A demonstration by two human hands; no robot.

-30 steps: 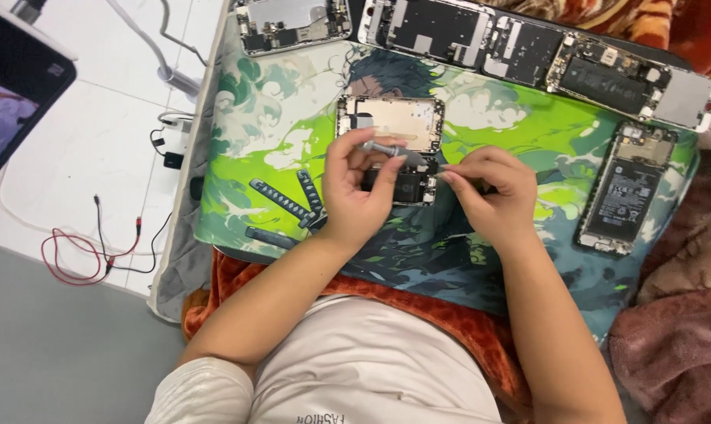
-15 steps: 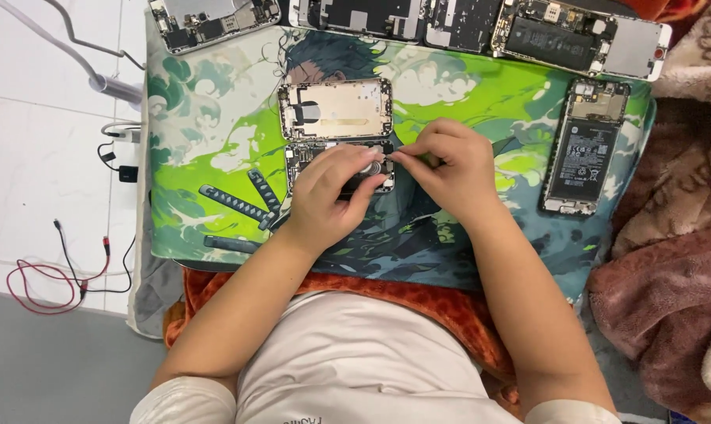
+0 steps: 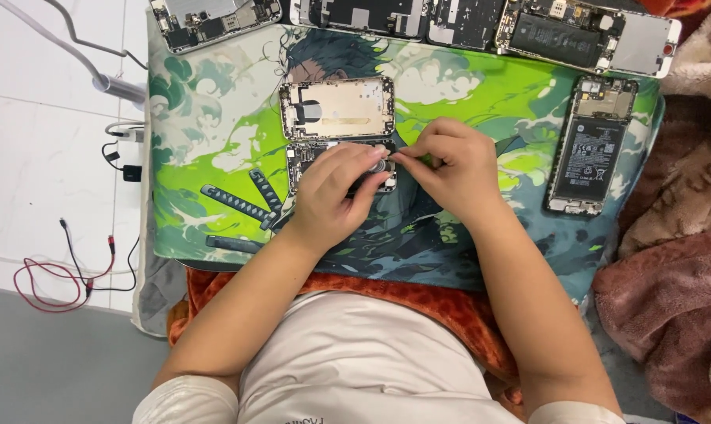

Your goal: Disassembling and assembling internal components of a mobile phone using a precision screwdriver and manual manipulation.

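Note:
An opened phone (image 3: 304,161) with dark inner parts lies on the green printed mat (image 3: 206,141), just below a pale gold phone frame (image 3: 338,108). My left hand (image 3: 332,196) lies over the opened phone, its fingertips pinched on a small grey part (image 3: 379,166) at the phone's right end. My right hand (image 3: 454,165) is right beside it, pinching a thin metal tool (image 3: 400,159) whose tip meets that part. The lower half of the phone is hidden under my left hand.
Another opened phone with a black battery (image 3: 590,147) lies on the mat's right side. Several stripped phones (image 3: 465,20) line the far edge. Dark flat tools (image 3: 238,206) lie left of my hand. Cables (image 3: 49,279) run on the white floor; a brown blanket (image 3: 670,259) is at right.
The view has shifted, so the mat and phones sit further left in the picture. Both hands have stayed together over the opened phone, fingertips now closer at its right end.

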